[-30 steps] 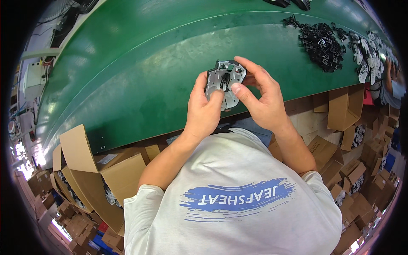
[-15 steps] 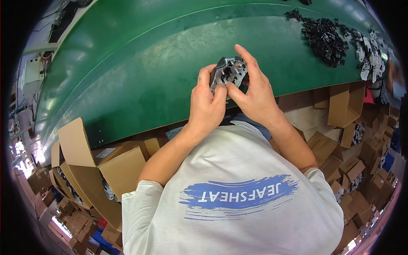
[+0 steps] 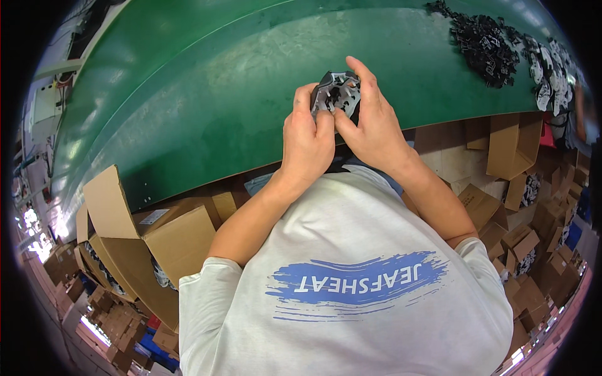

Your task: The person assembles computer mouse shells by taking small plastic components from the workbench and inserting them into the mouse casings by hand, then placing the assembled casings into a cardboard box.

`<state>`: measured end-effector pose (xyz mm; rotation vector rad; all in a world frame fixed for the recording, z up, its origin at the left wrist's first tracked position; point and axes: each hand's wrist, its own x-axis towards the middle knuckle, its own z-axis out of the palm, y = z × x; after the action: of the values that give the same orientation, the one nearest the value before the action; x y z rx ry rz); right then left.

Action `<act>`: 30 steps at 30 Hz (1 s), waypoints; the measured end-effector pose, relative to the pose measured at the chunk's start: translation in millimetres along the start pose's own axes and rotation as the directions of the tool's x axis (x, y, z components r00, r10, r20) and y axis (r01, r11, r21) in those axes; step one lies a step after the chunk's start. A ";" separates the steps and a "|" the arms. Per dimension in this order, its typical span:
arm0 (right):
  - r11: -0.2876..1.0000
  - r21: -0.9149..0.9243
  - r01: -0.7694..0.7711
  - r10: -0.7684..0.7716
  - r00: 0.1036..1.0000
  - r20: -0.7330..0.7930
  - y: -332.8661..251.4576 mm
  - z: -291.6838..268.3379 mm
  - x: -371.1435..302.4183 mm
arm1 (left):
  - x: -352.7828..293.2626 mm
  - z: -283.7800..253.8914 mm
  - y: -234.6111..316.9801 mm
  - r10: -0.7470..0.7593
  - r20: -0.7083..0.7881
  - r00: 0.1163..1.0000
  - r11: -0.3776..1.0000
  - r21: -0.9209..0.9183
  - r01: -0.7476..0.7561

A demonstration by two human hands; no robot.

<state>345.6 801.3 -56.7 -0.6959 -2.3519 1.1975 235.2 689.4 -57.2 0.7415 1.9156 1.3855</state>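
Observation:
A hollow plastic shell, grey inside with a black outer side and small posts within, is held over the green table between my two hands. My left hand grips its left side, with the thumb at the near edge. On the other side my right hand grips it, its thumb pressing at the near inner edge and its index finger stretched up past the rim. Small black pieces show inside the shell. The fingers underneath are hidden.
The green table spans the far side. A heap of black plastic parts lies at far right, beside white-and-grey shells. Open cardboard boxes stand at left and right. Part of another person shows at the right edge.
The whole view has shifted slightly. Both hands still hold the shell, which appears a little more tilted; the fingers have moved only slightly.

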 end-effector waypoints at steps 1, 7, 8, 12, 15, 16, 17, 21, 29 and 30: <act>1.000 0.001 -0.003 0.003 1.000 -0.002 0.1 -0.7 1.3 | 1.7 0.4 -1.0 -0.015 0.003 1.000 1.000 -0.019 0.015; 0.996 0.070 -0.051 0.046 0.996 0.073 -2.0 -12.2 7.6 | 3.5 -5.4 -18.3 0.068 0.065 0.996 0.990 -0.132 -0.059; 0.994 0.108 0.010 -0.021 0.995 0.102 3.1 -8.7 7.9 | -3.1 -11.1 -18.9 0.115 0.042 0.992 0.983 -0.148 -0.107; 0.876 0.453 -0.165 0.012 0.947 0.321 -5.7 -46.8 16.0 | -27.2 -55.9 33.6 -0.282 0.228 0.932 0.781 -0.510 0.362; 0.982 0.169 -0.081 0.059 0.990 0.130 24.2 -94.9 30.0 | -53.7 -111.7 27.6 -0.225 0.074 0.972 0.753 -0.619 0.222; 0.987 0.122 -0.104 0.113 0.991 -0.066 45.1 -103.4 36.0 | -67.7 -136.4 31.6 -0.222 -0.028 0.975 0.760 -0.631 0.155; 0.986 0.047 -0.157 0.163 0.974 -0.159 62.5 -115.8 43.7 | -81.7 -165.2 36.1 -0.188 -0.126 0.974 0.794 -0.604 0.075; 0.822 -0.559 -0.111 -0.052 0.962 -0.267 91.7 -150.0 97.5 | -164.7 -300.5 40.4 -0.080 -0.608 0.790 0.861 -0.441 -0.253; 0.403 -0.911 -0.089 -0.093 0.986 -0.138 139.4 -171.9 157.8 | -365.6 -447.8 -97.6 -0.319 -0.914 0.250 0.910 -0.369 -0.191; 0.313 -0.945 -0.094 -0.011 0.995 -0.103 153.8 -181.0 155.0 | -380.7 -447.2 -110.3 -0.401 -0.905 0.143 0.891 -0.421 -0.171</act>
<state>362.0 1084.3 -64.5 -1.1074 -2.8027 -0.4649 119.6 106.7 6.8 -0.9254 2.2272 2.4147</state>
